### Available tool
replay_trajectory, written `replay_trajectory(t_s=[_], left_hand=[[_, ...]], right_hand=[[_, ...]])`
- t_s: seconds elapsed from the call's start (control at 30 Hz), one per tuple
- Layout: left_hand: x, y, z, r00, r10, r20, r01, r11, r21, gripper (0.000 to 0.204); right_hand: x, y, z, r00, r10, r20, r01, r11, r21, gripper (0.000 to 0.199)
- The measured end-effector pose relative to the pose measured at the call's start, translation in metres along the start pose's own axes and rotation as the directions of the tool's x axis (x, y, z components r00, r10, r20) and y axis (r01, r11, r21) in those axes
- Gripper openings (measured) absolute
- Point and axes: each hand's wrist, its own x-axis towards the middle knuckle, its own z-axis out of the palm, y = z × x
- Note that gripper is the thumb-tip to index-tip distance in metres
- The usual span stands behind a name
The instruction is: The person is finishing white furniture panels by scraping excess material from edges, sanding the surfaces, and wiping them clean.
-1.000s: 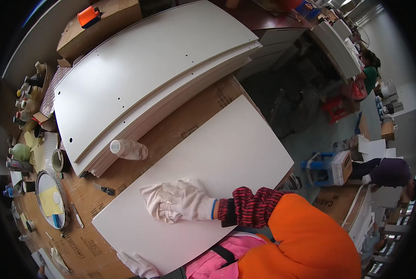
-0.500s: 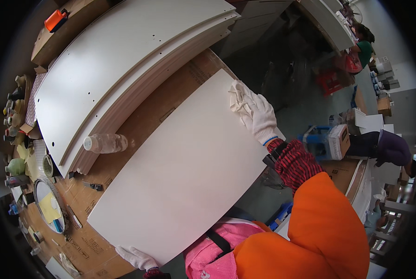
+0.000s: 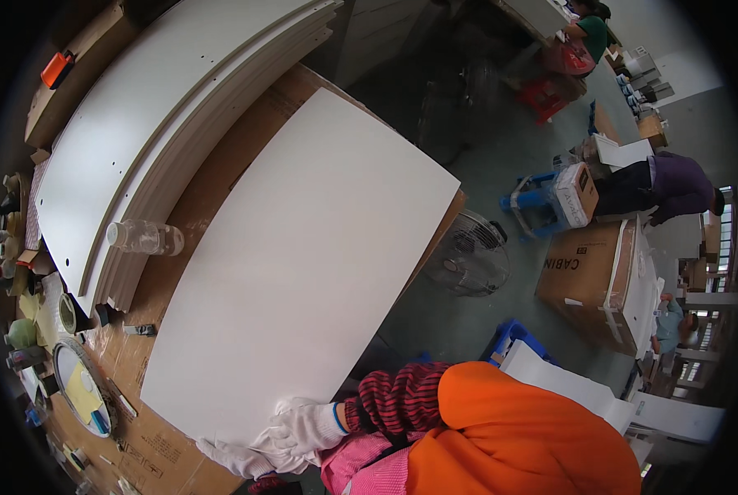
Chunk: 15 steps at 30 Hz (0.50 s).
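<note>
A large white panel (image 3: 303, 239) lies slantwise on the cardboard-covered bench in front of me. My right hand (image 3: 313, 425), in a white knit glove, is closed over a whitish cloth (image 3: 276, 452) against the panel's near edge. Right beside it, my left hand (image 3: 235, 459), gloved in white too, rests at the near left corner with its fingers stretched out. The two gloves nearly meet, and much of the cloth is hidden between them. A clear plastic bottle (image 3: 146, 238) stands left of the panel, by a stack of white boards.
White drilled boards (image 3: 150, 99) are stacked at the far left. A round tray (image 3: 65, 363) holds a yellow pad, near jars and tape. Right of the bench are a floor fan (image 3: 470, 254), a large carton (image 3: 588, 276) and a blue stool (image 3: 530, 202). Other people work further off.
My right hand has swept the cloth from the panel's far right edge back to the near edge, beside my left hand. The view has shifted rightward, showing the fan and large carton.
</note>
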Motion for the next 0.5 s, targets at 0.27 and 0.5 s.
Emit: replay_trajectory(t_s=[0.27,0.5], left_hand=[[0.007,0.000,-0.019,0.927,0.259,0.270,-0.375,0.646,0.665,0.055],[0.027,-0.042,-0.058,0.927,0.315,0.204,-0.371,0.857,0.359,0.056]], right_hand=[[-0.250,0.119,-0.311,0.316,0.166,-0.934,-0.946,0.123,-0.298,0.048],[-0.179,0.099,-0.231,0.570,0.137,-0.810,-0.800,0.318,-0.509,0.055]])
